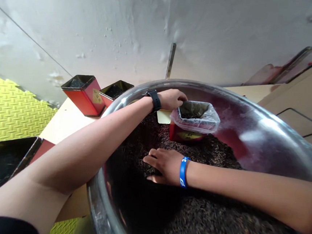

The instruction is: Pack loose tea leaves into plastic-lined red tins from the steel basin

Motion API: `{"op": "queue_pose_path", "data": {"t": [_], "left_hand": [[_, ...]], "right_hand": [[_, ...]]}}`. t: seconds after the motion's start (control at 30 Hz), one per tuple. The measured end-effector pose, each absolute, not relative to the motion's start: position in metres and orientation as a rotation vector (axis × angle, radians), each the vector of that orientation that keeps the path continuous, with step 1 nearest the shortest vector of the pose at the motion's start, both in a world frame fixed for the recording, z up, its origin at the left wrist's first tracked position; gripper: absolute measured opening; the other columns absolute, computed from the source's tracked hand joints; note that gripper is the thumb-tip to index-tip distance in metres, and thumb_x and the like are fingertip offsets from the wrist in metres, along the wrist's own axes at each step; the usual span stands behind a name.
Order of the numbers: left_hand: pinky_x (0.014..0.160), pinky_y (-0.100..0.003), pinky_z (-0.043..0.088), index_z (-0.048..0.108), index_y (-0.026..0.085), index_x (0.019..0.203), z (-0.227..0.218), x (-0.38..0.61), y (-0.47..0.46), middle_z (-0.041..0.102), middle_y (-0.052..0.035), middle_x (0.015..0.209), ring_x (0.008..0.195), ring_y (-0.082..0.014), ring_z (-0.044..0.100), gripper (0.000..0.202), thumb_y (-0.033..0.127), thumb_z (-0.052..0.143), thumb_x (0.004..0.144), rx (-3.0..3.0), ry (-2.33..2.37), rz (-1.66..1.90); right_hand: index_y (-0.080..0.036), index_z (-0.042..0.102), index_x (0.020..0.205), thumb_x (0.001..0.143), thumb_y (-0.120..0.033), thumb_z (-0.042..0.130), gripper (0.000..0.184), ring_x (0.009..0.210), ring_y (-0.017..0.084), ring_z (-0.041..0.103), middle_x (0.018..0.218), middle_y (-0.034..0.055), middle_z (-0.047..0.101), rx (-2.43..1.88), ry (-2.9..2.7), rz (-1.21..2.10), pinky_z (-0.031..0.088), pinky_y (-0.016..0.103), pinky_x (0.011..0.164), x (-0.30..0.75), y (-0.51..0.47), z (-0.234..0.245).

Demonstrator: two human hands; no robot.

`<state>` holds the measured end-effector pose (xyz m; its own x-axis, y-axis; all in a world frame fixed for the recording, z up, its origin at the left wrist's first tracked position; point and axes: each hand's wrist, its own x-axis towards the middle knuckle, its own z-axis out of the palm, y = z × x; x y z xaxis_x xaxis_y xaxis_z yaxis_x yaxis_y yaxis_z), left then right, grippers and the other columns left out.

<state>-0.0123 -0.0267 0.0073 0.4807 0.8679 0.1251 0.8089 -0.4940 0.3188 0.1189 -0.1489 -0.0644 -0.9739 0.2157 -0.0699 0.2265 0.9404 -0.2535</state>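
My left hand (172, 99), with a dark watch at the wrist, reaches over the rim of a large round metal basin (102, 199). Its fingers are closed at the left edge of a red tin (180, 134) lined with a clear plastic bag (212, 122). The tin stands in the basin on dark dried leaves that look like loose tea (212, 224); its inside looks dark. My right hand (165, 166), wearing a blue wristband, rests palm down on the leaves in front of the tin, fingers apart and partly bent. A pale flat piece (163, 117) lies just left of the tin.
Left of the basin, a red tin (82, 101) and another tin (111, 100) stand on a pale tabletop (60, 119). A larger dark open tin (4, 165) is at lower left. Yellow foam matting (17, 112) covers the floor; a grey wall (125, 27) rises behind.
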Motion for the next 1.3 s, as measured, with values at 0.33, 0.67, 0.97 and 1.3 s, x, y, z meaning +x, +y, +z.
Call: {"op": "queue_pose_path", "data": {"t": [0.33,0.67,0.97,1.3], "left_hand": [[0.075,-0.024,0.040,0.063,0.017,0.103,0.011,-0.013,-0.030,0.065,-0.0019,0.095,0.082,-0.0145,0.054,0.037,0.016,0.043,0.072,2.453,1.437,0.471],[0.069,-0.023,0.040,0.066,0.017,0.096,0.019,-0.018,-0.037,0.067,-0.0022,0.086,0.076,-0.0144,0.056,0.033,0.019,0.046,0.070,2.391,1.411,0.477],[0.069,-0.022,0.040,0.064,0.018,0.104,0.018,-0.022,-0.033,0.067,-0.0033,0.089,0.077,-0.0139,0.057,0.038,0.020,0.045,0.070,2.453,1.339,0.446],[0.069,-0.023,0.041,0.063,0.021,0.105,0.013,-0.023,-0.028,0.067,-0.0022,0.090,0.076,-0.0136,0.057,0.039,0.022,0.046,0.070,2.407,1.345,0.461]], "right_hand": [[-0.019,0.058,0.094,0.087,-0.044,0.032,0.037,0.076,0.017,0.058,0.085,0.0059,0.063,0.520,3.279,0.015,0.038,0.026,0.061,0.123,-0.121,0.006],[-0.018,0.063,0.088,0.081,-0.044,0.042,0.034,0.071,0.018,0.057,0.081,0.0069,0.065,1.275,3.429,0.299,0.039,0.030,0.063,0.163,-0.023,0.021],[-0.018,0.063,0.087,0.081,-0.043,0.042,0.034,0.071,0.018,0.057,0.081,0.0063,0.066,1.293,3.496,0.211,0.040,0.030,0.065,0.165,-0.026,0.028],[-0.019,0.060,0.072,0.083,-0.040,0.039,0.032,0.067,0.015,0.053,0.073,0.0040,0.062,1.239,3.516,0.245,0.038,0.028,0.065,0.167,-0.025,0.029]]}}
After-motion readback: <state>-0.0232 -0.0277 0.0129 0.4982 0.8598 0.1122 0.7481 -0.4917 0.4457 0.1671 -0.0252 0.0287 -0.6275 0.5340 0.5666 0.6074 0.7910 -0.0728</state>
